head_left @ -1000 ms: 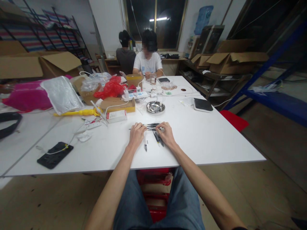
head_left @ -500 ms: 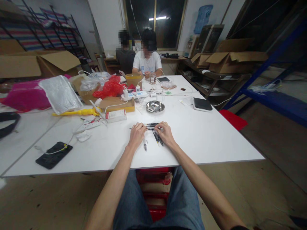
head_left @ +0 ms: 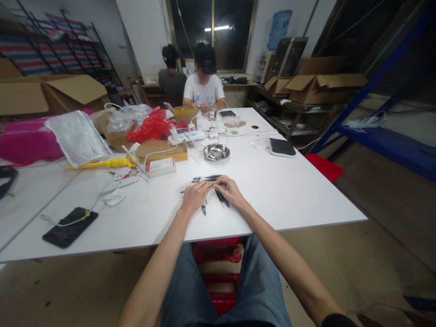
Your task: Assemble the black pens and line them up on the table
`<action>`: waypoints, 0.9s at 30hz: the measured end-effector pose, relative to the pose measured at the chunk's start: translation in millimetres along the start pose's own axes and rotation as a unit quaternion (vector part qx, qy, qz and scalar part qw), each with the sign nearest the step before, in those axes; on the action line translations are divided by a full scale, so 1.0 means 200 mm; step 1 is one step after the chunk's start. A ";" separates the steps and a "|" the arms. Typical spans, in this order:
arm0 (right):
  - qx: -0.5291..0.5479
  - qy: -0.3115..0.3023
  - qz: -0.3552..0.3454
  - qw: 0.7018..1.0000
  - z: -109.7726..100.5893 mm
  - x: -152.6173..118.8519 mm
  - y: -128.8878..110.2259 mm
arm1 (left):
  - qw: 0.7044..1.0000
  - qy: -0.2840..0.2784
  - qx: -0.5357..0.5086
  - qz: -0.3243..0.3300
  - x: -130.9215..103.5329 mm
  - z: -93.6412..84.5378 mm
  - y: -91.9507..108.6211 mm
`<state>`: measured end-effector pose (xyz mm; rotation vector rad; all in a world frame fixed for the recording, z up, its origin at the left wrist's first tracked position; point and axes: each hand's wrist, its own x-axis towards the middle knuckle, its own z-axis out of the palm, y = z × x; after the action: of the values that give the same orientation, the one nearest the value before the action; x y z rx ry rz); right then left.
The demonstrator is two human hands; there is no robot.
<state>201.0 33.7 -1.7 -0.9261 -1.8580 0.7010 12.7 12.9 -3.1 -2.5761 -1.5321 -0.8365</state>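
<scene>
My left hand (head_left: 195, 196) is closed around a slim pen (head_left: 181, 191), whose end juts out to the left. Against its fingertips, my right hand (head_left: 229, 188) pinches at the pen's other end, which the fingers mostly cover. Just beyond both hands lie several black-and-clear pens (head_left: 206, 178), side by side on the white table (head_left: 272, 195). Dark pen parts (head_left: 222, 198) rest partly under my right hand. Another clear pen (head_left: 204, 210) with a dark tip lies below my left hand, its upper part hidden.
A shiny steel bowl (head_left: 216, 152) stands beyond the pens. Leftward are a white box (head_left: 160, 167), a power strip (head_left: 124, 181), and a black phone-like slab (head_left: 70, 227) with a cable. A black-topped scale (head_left: 282, 147) sits right. Two people (head_left: 204, 88) are across the table.
My hands have come together at the fingertips, closing the gap where the pen showed between them. The view has shifted slightly, so the surroundings appear further left.
</scene>
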 end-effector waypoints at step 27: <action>-0.101 0.036 0.082 0.991 -0.05 -0.07 0.02 | 0.999 0.014 -0.030 -0.007 0.01 0.00 -0.04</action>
<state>215.4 26.3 -7.3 -1.2294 -1.8279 0.5758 7.0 17.7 -4.7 -2.5864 -1.5421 -0.9312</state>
